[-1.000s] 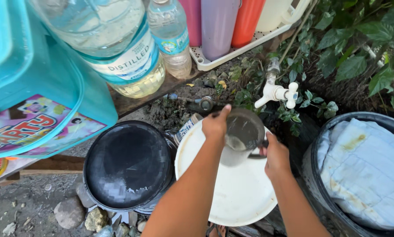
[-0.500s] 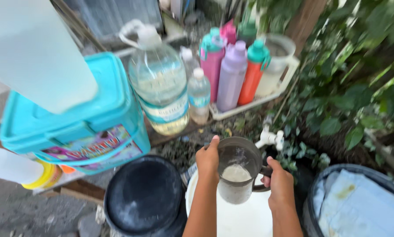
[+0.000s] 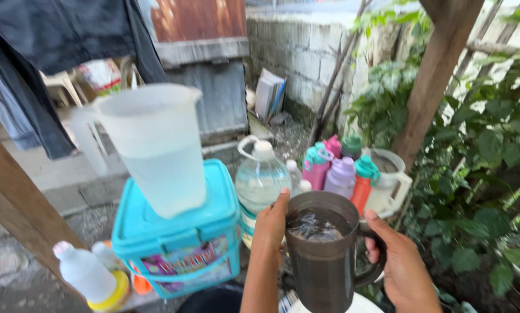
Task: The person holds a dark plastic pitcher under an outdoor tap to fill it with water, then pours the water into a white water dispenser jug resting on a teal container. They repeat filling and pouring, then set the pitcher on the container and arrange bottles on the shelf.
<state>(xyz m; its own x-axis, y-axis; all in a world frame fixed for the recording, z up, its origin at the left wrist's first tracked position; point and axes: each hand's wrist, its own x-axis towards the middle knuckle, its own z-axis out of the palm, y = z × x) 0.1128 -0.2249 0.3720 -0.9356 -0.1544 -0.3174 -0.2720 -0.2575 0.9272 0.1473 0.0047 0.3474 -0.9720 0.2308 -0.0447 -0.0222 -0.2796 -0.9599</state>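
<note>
I hold a dark translucent plastic jug [image 3: 324, 255] upright in front of me, with water sloshing inside it. My left hand [image 3: 273, 223] presses against its left side near the rim. My right hand [image 3: 402, 264] grips the handle on the right. Behind the jug stand a large clear water bottle [image 3: 261, 179] and pink, purple and orange bottles [image 3: 341, 168] in a white tray.
A white pitcher [image 3: 155, 145] half full of water stands on a turquoise lidded tub [image 3: 179, 243]. Small white bottles [image 3: 86, 272] lie at lower left. A wooden post [image 3: 440, 69] and green plants [image 3: 480, 174] are on the right. Dark cloth [image 3: 57, 40] hangs at the upper left.
The jug has come up from the white basin toward me, and my view has tilted upward, showing the wall, pitcher and hanging cloth. The basin and black pan have dropped out of view.
</note>
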